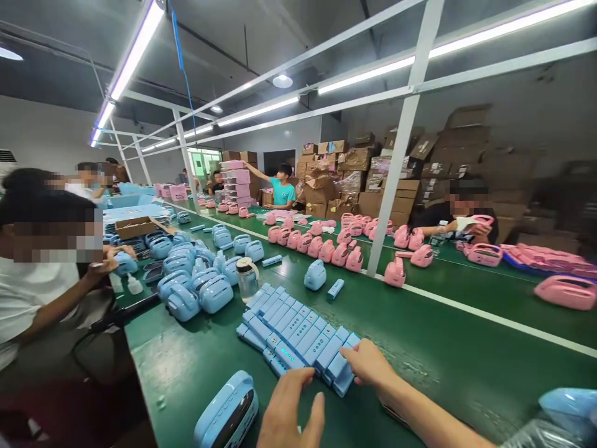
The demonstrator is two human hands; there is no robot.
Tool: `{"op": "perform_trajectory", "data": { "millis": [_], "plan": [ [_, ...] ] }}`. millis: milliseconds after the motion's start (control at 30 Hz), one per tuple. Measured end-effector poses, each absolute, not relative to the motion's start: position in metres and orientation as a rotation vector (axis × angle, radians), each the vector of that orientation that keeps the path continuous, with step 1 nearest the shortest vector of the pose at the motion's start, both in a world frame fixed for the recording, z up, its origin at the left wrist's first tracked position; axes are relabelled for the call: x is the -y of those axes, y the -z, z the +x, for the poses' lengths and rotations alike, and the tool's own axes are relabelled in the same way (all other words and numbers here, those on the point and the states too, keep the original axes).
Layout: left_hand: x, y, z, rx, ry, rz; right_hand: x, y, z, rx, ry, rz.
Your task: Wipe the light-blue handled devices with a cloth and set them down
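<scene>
Resting on the green table [420,348], both of the person's hands sit at the near edge of a packed block of slim blue bar-shaped parts [293,333]. Left hand [291,410]: palm down, fingers spread flat and loose, holding nothing, fingertips touching the nearest bars. Right hand [368,364]: fingers curled lightly against the block's right corner, pressing rather than gripping; nothing lifted. Block lies in tight slanted rows, centre of the table, just ahead of the hands. A blue device with a dark face [226,414] lies just left of the left hand, near the table edge. Beyond the block: a clear jar with a white lid [246,277], upright, a single blue device [315,275] and a loose bar [335,289] beside it, and a cluster of blue devices [196,280] to the left. Past a white line, pink devices [326,246] stand in rows. A seated person in a white shirt [28,292] works at far left; others sit across, with stacked cardboard boxes [354,174] behind.
</scene>
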State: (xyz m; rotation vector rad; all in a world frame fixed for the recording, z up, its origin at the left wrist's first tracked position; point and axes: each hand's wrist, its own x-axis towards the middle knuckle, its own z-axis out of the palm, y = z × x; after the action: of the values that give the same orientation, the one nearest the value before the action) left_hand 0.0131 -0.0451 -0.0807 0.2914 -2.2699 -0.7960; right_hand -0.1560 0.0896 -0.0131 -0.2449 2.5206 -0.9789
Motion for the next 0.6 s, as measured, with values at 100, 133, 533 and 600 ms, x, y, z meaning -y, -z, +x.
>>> {"op": "perform_trajectory", "data": {
  "millis": [100, 133, 533, 600],
  "plan": [
    [0.026, 0.056, -0.043, 2.568, 0.733, 0.198, -0.086, 0.027, -0.160, -2.428, 1.122, -0.027],
    [0.024, 0.052, -0.056, 2.624, 0.706, 0.226, -0.084, 0.032, -0.159, -2.396, 1.164, 0.017],
    [0.025, 0.041, -0.093, 2.943, 0.686, 0.563, -0.074, 0.069, -0.182, -2.253, 1.360, 0.207],
    [0.024, 0.038, -0.097, 2.944, 0.723, 0.606, -0.077, 0.071, -0.186, -2.259, 1.362, 0.188]
  ]
}}
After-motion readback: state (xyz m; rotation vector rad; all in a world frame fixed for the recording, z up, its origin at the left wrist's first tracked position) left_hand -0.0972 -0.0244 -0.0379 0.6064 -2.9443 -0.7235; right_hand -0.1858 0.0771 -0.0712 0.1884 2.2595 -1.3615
